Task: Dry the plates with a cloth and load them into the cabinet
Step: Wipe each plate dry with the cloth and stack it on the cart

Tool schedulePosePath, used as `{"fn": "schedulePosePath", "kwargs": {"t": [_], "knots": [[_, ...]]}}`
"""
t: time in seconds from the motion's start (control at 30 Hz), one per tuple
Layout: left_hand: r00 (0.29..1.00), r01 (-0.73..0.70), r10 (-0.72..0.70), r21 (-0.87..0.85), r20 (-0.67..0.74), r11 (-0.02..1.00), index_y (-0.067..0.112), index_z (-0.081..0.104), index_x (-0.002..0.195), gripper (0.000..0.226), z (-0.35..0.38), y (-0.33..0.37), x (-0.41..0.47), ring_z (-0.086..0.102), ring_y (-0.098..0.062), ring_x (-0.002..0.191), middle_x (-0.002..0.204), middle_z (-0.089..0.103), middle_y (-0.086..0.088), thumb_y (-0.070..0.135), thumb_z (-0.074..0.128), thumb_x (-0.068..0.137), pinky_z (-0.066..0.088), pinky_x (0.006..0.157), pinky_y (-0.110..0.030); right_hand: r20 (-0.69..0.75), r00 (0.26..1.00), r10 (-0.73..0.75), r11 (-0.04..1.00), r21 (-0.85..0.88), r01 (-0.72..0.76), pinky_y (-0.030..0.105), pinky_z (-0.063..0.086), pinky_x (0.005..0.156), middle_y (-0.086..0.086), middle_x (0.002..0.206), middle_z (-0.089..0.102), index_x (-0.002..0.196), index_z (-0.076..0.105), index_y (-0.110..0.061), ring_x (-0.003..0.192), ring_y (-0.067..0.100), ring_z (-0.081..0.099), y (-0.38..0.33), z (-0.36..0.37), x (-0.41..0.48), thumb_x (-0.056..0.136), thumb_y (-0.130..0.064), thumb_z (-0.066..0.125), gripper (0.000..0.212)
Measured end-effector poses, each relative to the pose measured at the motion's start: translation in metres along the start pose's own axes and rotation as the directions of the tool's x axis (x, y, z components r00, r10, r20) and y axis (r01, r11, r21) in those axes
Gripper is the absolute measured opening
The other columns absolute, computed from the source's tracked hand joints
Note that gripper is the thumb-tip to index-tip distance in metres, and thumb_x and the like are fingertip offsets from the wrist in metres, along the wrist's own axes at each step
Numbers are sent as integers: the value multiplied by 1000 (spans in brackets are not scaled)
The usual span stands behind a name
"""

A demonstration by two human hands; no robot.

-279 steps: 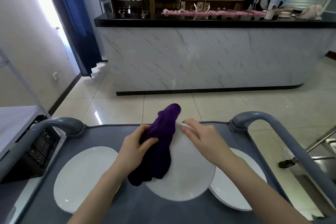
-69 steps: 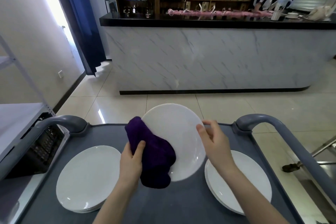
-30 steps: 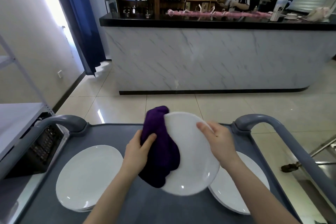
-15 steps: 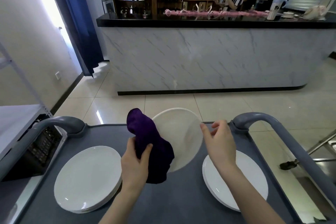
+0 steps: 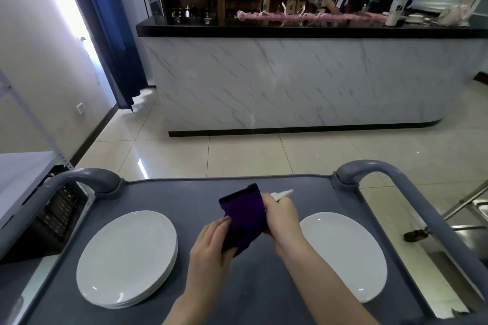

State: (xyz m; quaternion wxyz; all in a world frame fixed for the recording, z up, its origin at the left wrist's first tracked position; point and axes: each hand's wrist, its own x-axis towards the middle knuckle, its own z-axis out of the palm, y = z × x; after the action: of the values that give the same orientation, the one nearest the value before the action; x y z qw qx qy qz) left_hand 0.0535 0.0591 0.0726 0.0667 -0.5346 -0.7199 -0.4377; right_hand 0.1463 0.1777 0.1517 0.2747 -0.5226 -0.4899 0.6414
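Left hand [image 5: 211, 241] grips purple cloth [image 5: 244, 216], wrapped over a plate [image 5: 283, 193] held edge-on between both hands. Right hand [image 5: 281, 219] curled round the plate rim; only a white sliver shows. Plate stack [image 5: 126, 258] left of left hand, second stack [image 5: 343, 256] right of right hand, both on grey cart [image 5: 184, 198].

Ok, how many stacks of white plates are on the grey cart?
2. The left stack of round white plates lies on the grey plastic cart's left side, the right stack opposite. One more white plate, held edge-on, is mostly hidden behind the purple cloth.
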Motion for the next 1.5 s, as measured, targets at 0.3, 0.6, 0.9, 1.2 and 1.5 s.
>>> {"fn": "schedulePosePath", "kwargs": {"t": [0.3,0.6,0.9,1.2,1.5], "knots": [[953,292,-243,-348,179,891,49,59,103,38,-16,9,4,66,1,86,93,71,21,14,66,92,46,69,-8,145,981,-127,978,186,98,43,61,70,9,113,71,122,60,-15,104,29,68,10,-28,-1,99,-9,52,25],[868,492,-476,-358,140,793,58,53,95,22,-6,29,49,60,11,81,86,65,34,36,58,93,40,64,-3,384,906,-177,976,189,111,48,59,83,11,113,73,122,61,-13,106,31,69,21,-43,-15,98,-7,55,26],[916,335,-238,-289,324,897,54,49,110,27,-4,39,37,62,-3,82,86,66,24,36,53,90,42,68,-13,381,905,-190,967,230,106,43,57,78,15,114,72,124,62,-10,106,32,70,14,-51,-11,96,-10,58,29],[888,379,-324,-122,325,917,27,45,141,39,-6,15,69,59,-24,105,115,67,1,30,47,102,46,89,-35,443,866,-233,950,292,106,38,58,74,20,115,71,120,64,-5,103,32,70,14,-63,-21,85,-9,69,36],[880,420,-293,-324,374,848,37,56,119,24,-7,40,31,65,-3,84,91,71,17,31,51,96,49,73,-19,382,891,-245,940,320,121,41,59,79,20,117,70,124,60,-3,108,35,68,8,-63,-13,88,-10,61,36]]}}
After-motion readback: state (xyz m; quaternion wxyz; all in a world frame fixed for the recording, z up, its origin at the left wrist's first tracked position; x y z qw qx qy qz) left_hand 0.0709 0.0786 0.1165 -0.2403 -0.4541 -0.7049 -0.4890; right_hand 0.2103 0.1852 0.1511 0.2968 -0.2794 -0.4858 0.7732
